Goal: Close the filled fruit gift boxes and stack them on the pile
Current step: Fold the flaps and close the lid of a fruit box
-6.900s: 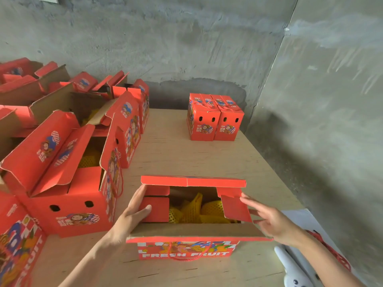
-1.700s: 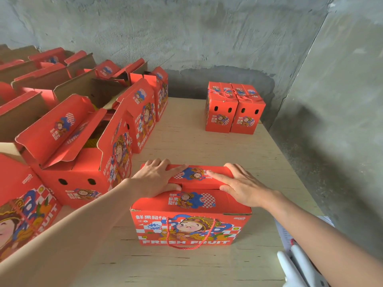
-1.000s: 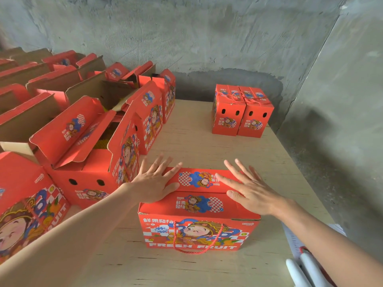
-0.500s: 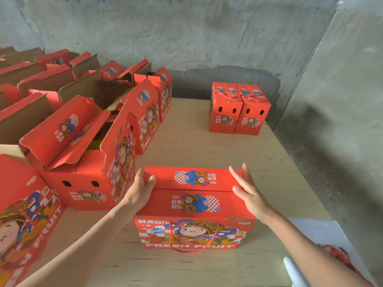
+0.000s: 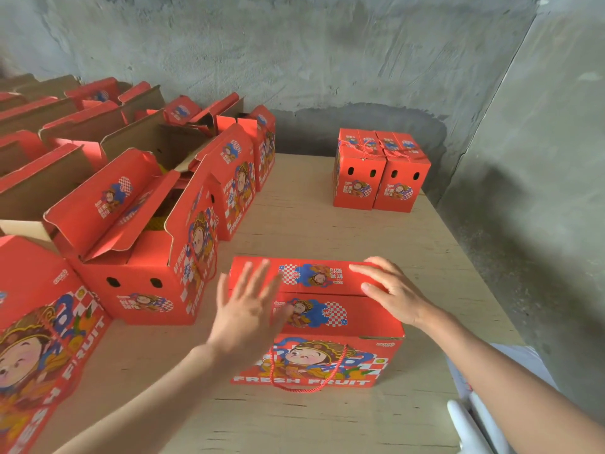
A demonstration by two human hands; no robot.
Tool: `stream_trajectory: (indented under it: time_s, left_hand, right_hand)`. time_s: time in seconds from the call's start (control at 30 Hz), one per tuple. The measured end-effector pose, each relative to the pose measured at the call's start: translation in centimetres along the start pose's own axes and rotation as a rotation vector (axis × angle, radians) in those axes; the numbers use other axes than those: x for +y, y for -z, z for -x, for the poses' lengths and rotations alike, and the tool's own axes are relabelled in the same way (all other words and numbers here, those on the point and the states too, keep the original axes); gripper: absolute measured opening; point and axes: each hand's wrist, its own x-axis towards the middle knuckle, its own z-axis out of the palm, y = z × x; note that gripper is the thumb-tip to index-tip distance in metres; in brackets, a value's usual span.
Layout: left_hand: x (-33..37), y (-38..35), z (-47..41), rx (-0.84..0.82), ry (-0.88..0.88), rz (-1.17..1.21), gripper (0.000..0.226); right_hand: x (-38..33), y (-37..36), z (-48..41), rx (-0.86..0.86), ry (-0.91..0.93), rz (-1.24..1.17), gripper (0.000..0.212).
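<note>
Here, left hand and right hand lie open-fingered over closed box; open boxes crowd left.

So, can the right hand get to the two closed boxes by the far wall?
Probably yes: the right hand rests flat on the near box, and only bare table lies between it and the closed pair. They sit far off, so leaning may be needed.

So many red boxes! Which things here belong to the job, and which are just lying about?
Job: closed box in front; left hand and right hand at its lid; two closed boxes at the far end of the table; open boxes on the left.
Lying about: white object at the lower right; concrete wall.
</note>
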Motion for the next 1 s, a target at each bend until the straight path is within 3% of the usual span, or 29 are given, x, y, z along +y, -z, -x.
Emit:
stream_trajectory:
  time_s: [0.1,0.23,0.3,0.4,0.5,0.57,0.67,0.73,0.83,0.93,1.0]
  left_hand:
    - [3.6,-1.4,3.1,-0.064,-0.224,-0.095,0.066]
    - [2.9,-2.0,2.2,-0.063,-0.276,-0.195,0.063]
    - [2.0,-1.9,0.8,-0.029,-0.267,-0.136,0.065]
    - [1.1,-2.8,-2.0,-0.033,-0.111,0.062,0.067]
    - [0.8,-2.8,-5.5,-0.117,0.079,0.166,0.052]
    - [1.0,-2.5,-7.3,-0.199,0.158,0.217,0.055]
    - [1.7,-2.7,-8.2,-0.250,0.279,0.279,0.066]
    - [1.9,-3.1,-7.7,-0.152,0.366,0.409,0.070]
    - [1.5,-3.5,-6.2,0.048,0.388,0.572,0.059]
    - [0.9,-3.2,-4.3,0.071,0.365,0.552,0.067]
    - [0.8,-3.2,-3.6,-0.037,0.402,0.552,0.074]
  right_hand:
    - [0.1,-0.5,0.2,0.125,0.054,0.096,0.036]
    - [0.1,-1.6,1.5,0.318,-0.017,0.100,0.031]
    - [-0.2,-2.3,2.8,0.424,-0.064,0.092,0.028]
    - [-0.6,-2.8,5.7,0.433,-0.084,0.086,0.040]
    - [-1.1,-3.1,8.5,0.185,-0.077,-0.007,0.064]
    - [-1.4,-3.5,9.5,0.098,-0.069,0.078,0.077]
    - [-2.9,-4.4,9.9,0.191,-0.103,0.257,0.085]
    - [-4.2,-5.5,9.9,0.306,-0.083,0.371,0.082]
    - [-5.8,-6.7,10.2,0.429,-0.051,0.450,0.075]
    - [-5.3,-6.7,10.9,0.303,-0.099,0.034,0.072]
    - [-4.0,-6.9,11.1,0.402,-0.202,-0.373,0.058]
